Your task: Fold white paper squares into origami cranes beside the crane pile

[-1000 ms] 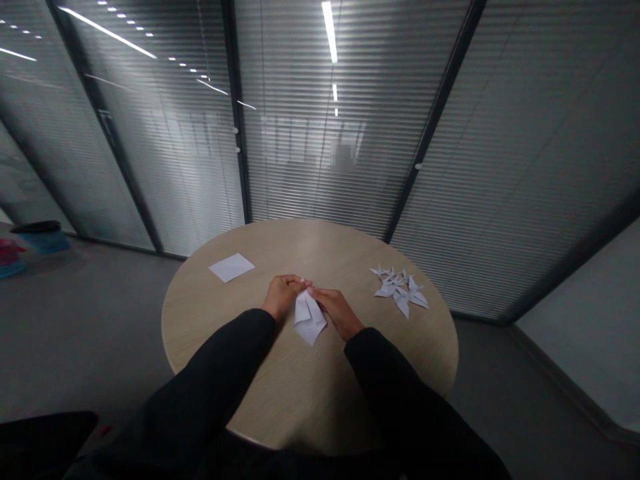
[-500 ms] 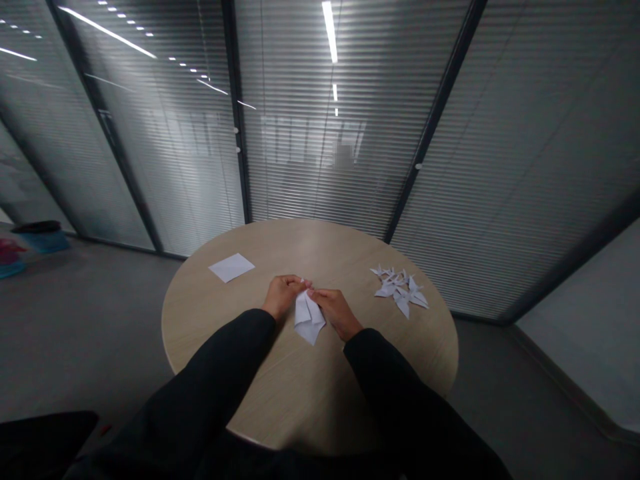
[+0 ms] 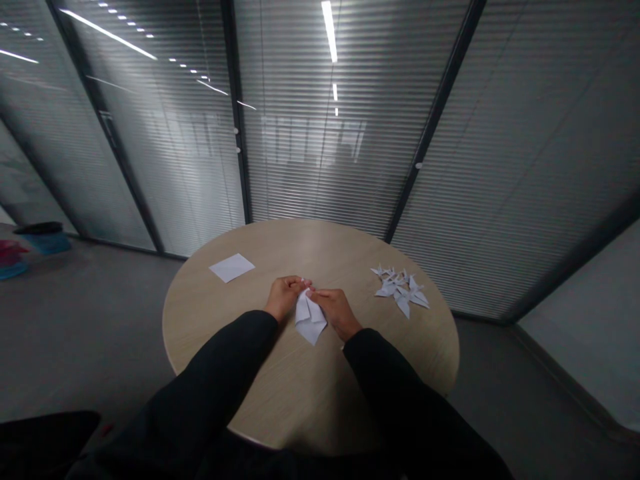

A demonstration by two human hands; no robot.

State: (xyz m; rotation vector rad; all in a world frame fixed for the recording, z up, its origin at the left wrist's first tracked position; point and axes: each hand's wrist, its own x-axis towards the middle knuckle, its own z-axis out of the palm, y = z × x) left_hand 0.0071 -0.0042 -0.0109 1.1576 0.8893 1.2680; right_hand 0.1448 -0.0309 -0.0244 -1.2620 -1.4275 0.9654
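A partly folded white paper (image 3: 309, 319) lies on the round wooden table (image 3: 280, 393), its point toward me. My left hand (image 3: 283, 297) pinches the paper's far tip from the left, fingers curled. My right hand (image 3: 338, 311) presses on the paper's right side, its fingertips meeting the left hand's at the top. Both arms are in black sleeves.
A flat white paper square (image 3: 231, 267) lies at the table's far left. A pile of several folded white paper figures (image 3: 399, 288) sits at the right. Glass walls with blinds stand behind the table; a dark bin (image 3: 39, 235) is on the floor at left.
Almost nothing differs: both hands stay on the paper in the same spot, with only a slight shift of the fingers and the paper.
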